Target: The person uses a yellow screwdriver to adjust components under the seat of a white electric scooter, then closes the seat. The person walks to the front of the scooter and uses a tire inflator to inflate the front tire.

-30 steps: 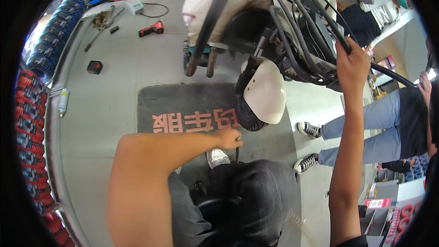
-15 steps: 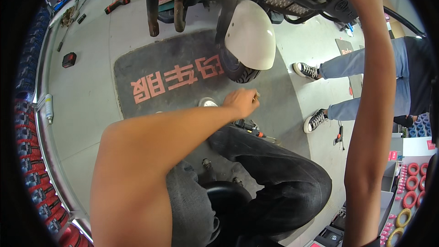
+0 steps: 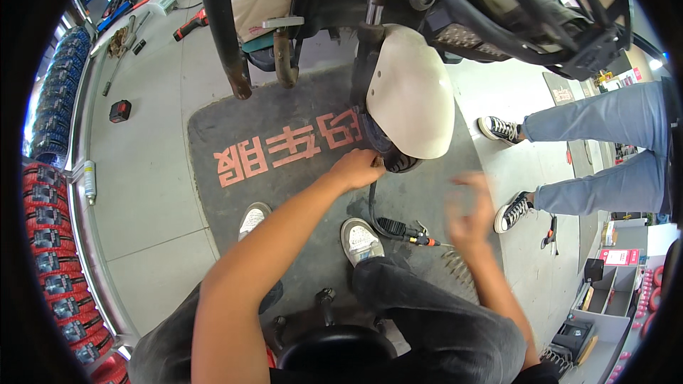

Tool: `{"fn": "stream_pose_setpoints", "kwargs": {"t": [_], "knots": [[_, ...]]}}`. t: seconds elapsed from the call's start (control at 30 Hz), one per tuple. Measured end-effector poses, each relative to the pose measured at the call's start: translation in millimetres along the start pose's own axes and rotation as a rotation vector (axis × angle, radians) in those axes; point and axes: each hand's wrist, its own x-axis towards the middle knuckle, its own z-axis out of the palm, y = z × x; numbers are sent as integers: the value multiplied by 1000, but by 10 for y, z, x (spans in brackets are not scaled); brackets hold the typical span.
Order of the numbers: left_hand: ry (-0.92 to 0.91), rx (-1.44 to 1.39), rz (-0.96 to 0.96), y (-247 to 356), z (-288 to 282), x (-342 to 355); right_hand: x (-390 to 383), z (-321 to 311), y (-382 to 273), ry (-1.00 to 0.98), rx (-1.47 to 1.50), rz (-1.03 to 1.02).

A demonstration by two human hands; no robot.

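Observation:
My left hand point(image 3: 358, 169) is closed at the lower edge of the front tire point(image 3: 403, 164), fingers pinched around the end of a black air hose point(image 3: 373, 205). A white fender point(image 3: 413, 96) covers most of that wheel, and the grip on the hose end is partly hidden. From my left hand the hose runs down to a black inflator tool point(image 3: 402, 228) with a red-orange ring, lying on the dark mat. My right hand point(image 3: 471, 217), blurred by motion, is raised to the right of the tool and the wheel; its fingers are smeared.
A dark mat point(image 3: 284, 122) with red lettering lies under the wheel. Handlebars and cables point(image 3: 533, 21) hang overhead. At right stands a person in jeans point(image 3: 597, 114). A red-black tool point(image 3: 191, 24), a battery pack point(image 3: 120, 111) and a spray can point(image 3: 89, 182) are at left.
My left hand has moved up and left to the tire with the hose end. My right hand has come down from the handlebar area. The view has shifted, showing the inflator tool more fully.

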Motion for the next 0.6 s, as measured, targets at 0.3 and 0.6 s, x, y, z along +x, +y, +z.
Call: {"fn": "stream_pose_setpoints", "kwargs": {"t": [0.3, 0.6], "knots": [[315, 178, -41, -593, 370, 513, -1689, 1449, 878, -501, -198, 267], [554, -139, 92, -410, 722, 845, -2221, 1223, 812, -668, 35, 602]]}}
